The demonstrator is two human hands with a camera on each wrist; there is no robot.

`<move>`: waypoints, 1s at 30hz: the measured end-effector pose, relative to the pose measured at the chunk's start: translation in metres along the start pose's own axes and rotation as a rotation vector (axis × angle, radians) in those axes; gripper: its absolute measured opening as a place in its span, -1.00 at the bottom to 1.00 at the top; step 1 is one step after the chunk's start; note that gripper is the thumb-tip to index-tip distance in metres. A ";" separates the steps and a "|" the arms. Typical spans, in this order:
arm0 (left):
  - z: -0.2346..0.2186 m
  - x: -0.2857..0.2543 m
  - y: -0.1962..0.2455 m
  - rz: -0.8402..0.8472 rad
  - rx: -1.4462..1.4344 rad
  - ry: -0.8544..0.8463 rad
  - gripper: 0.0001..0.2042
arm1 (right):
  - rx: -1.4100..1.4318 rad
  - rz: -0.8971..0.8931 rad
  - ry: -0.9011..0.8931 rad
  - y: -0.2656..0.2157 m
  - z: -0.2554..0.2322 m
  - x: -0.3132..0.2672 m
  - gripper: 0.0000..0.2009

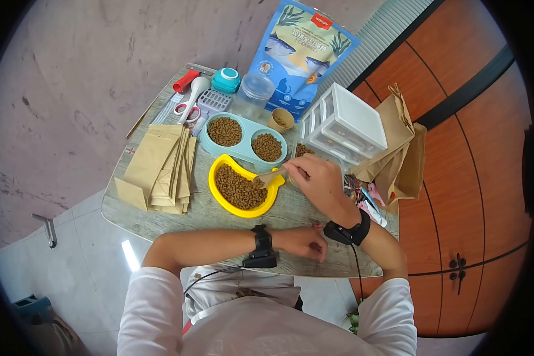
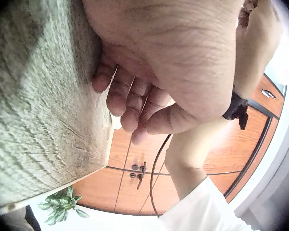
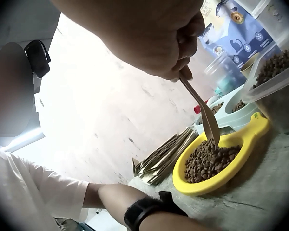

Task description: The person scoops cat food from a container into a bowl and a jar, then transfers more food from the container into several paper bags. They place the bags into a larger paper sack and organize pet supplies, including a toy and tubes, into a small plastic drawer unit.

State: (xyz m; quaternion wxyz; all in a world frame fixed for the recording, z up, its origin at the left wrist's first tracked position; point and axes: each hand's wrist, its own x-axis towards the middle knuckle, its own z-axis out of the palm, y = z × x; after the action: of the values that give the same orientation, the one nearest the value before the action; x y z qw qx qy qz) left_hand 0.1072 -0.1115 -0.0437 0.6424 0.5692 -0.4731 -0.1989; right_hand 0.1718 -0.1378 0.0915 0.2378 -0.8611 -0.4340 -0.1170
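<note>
My right hand pinches the handle of a wooden spoon. The tip of the spoon dips into brown kibble that fills a yellow bowl with a small stub handle. In the right wrist view the spoon slants down from the fingers to the kibble. Nearer the body, my left hand rests at the table's front part with fingers loosely bent and nothing in them. Just right of the yellow bowl, partly hidden under the right hand, stands a clear plastic tub with more kibble.
Behind the bowl sits a light-blue double feeder with kibble in both wells. Brown paper bags lie left. Farther back are a paper cup, clear jar, scoop, blue food bag and white drawer unit.
</note>
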 end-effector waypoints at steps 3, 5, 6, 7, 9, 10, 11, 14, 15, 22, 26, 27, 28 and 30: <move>-0.001 -0.001 0.004 -0.024 0.014 -0.009 -0.88 | -0.016 -0.091 0.035 -0.004 0.003 -0.001 -0.91; 0.000 -0.001 0.003 -0.031 0.018 -0.010 -0.88 | -0.028 -0.130 0.075 -0.003 0.008 0.002 -0.91; 0.001 -0.001 0.001 -0.019 0.018 -0.002 -0.88 | -0.027 -0.130 0.074 -0.005 0.010 0.003 -0.91; 0.001 -0.002 -0.001 -0.006 0.019 0.009 -0.88 | -0.032 -0.119 0.066 -0.007 0.012 0.005 -0.90; 0.002 -0.003 -0.002 0.010 0.017 0.026 -0.89 | -0.033 -0.112 0.055 -0.010 0.012 0.009 -0.89; 0.002 -0.003 -0.002 0.026 0.016 0.039 -0.89 | -0.008 -0.073 0.050 -0.011 0.011 0.010 -0.89; 0.002 -0.002 -0.002 0.026 0.015 0.042 -0.89 | 0.016 -0.034 0.043 -0.011 0.011 0.011 -0.88; 0.000 -0.001 -0.004 0.032 0.059 0.018 -0.89 | 0.058 0.058 -0.067 0.002 0.000 0.017 -0.86; 0.000 -0.001 -0.003 0.029 0.056 0.018 -0.88 | 0.057 0.057 -0.071 0.010 -0.003 0.019 -0.86; 0.000 0.000 -0.001 0.022 0.107 0.018 -0.88 | 0.152 0.115 -0.323 0.009 0.006 0.026 -0.79; 0.000 0.000 -0.003 0.063 0.104 0.029 -0.89 | 0.194 0.134 -0.393 0.005 0.021 0.040 -0.76; 0.000 0.000 -0.003 0.062 0.111 0.034 -0.89 | 0.195 0.133 -0.393 0.007 0.025 0.043 -0.76; 0.000 0.000 -0.003 0.062 0.117 0.038 -0.89 | 0.227 0.138 -0.395 0.010 0.030 0.045 -0.76; 0.000 0.000 -0.003 0.056 0.113 0.039 -0.89 | 0.260 0.143 -0.398 0.013 0.038 0.051 -0.75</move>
State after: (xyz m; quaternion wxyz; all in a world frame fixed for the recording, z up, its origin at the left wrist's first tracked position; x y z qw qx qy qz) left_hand 0.1079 -0.1122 -0.0465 0.6236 0.5949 -0.4866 -0.1429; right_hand 0.2129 -0.0898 0.0759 0.2643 -0.8577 -0.4217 0.1288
